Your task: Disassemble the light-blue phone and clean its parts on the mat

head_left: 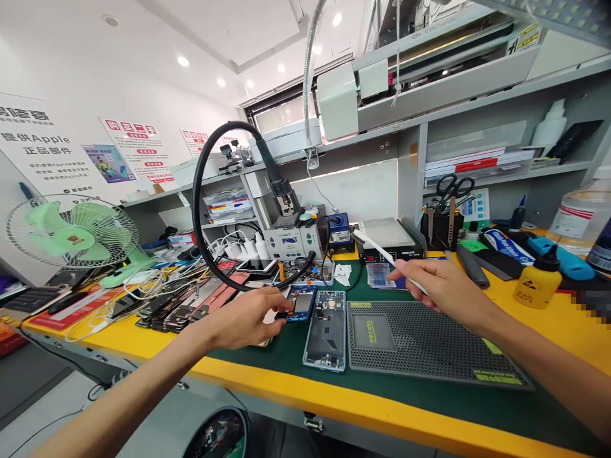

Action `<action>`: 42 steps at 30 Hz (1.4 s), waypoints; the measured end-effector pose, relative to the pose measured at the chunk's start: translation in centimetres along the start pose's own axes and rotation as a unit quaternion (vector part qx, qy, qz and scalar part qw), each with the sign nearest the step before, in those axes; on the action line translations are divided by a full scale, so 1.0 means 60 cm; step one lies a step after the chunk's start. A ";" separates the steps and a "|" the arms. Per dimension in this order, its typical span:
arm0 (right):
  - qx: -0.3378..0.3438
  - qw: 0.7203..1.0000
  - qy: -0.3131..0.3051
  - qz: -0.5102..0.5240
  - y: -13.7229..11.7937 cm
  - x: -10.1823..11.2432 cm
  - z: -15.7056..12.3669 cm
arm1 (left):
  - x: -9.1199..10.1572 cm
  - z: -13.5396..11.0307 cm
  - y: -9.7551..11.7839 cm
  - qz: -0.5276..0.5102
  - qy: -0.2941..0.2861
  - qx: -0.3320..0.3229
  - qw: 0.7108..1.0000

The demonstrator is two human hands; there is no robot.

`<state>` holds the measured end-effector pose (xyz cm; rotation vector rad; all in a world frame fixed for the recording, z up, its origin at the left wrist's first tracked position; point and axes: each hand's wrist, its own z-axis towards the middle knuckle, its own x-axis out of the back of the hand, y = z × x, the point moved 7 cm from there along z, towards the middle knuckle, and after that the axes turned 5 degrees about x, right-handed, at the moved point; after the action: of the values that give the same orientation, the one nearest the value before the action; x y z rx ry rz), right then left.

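Note:
My left hand (260,317) rests on the green bench mat (382,375), fingers pinched on the edge of a small blue circuit board (300,304). Beside the board lies an opened phone frame (327,331), its insides facing up. My right hand (436,283) hovers above the mat further right and grips a thin white tool (377,249) like a pen, its tip pointing back and left. A grey perforated work pad (429,343) lies below that hand.
A green desk fan (71,232) stands at the left above a heap of phone screens and white cables (167,299). A soldering station (293,238) with a black looped hose sits behind. Scissors holder (446,216), yellow bottle (537,283) and shelves fill the right.

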<state>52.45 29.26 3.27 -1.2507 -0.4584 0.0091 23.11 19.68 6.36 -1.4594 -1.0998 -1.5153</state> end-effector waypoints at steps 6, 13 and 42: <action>-0.043 0.997 -0.027 0.051 0.014 -0.015 -0.003 | 0.026 0.007 -0.021 -0.109 0.032 0.040 0.993; -0.067 0.994 -0.047 0.073 0.017 -0.030 -0.004 | 0.031 0.001 -0.058 -0.222 0.074 0.097 0.967; -0.128 0.960 -0.114 0.222 0.020 -0.079 -0.022 | 0.043 -0.012 0.070 -0.204 0.325 -0.073 0.921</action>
<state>48.88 27.22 0.31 -1.5968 -0.3749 0.4921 26.59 17.66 9.31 -0.7155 -0.9101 -2.1997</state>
